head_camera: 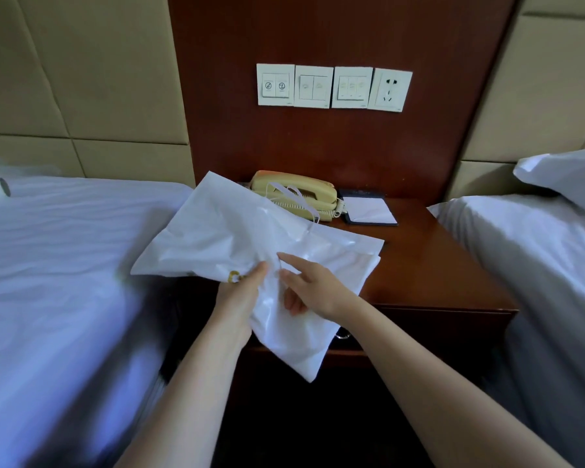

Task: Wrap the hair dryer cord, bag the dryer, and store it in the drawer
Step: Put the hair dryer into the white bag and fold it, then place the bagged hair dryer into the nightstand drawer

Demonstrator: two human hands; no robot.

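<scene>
The white bag point(250, 238) is held above the nightstand point(436, 265), pinched at its near edge by the left hand point(237, 298) and touched by the spread right hand point(313, 288), the dryer is not seen, and the bag could be dropped through that one-sided pinch.

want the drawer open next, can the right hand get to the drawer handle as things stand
Probably yes: the drawer handle shows just past the bag, below the right hand, which must leave the bag first.
</scene>
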